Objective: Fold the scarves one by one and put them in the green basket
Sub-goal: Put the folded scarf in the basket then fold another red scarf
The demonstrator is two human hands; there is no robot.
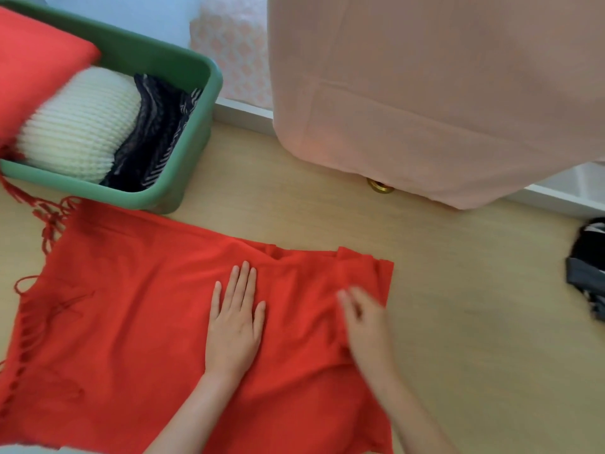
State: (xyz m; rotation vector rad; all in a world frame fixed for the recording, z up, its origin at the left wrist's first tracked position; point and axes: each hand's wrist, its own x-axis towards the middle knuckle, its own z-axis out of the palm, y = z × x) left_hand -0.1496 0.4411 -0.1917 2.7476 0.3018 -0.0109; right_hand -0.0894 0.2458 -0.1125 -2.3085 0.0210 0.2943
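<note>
Pale wood is carrying the red scarf, which is lying spread flat just in front of the green basket. Both forearms are reaching forward from the lower edge. The left hand is pressing flat on the scarf's middle, fingers straight. The right hand, blurred, is touching the cloth near its right edge; whether it is pinching, I cannot tell. Bare wood is lying open rightward, up to a dark striped scarf.
</note>
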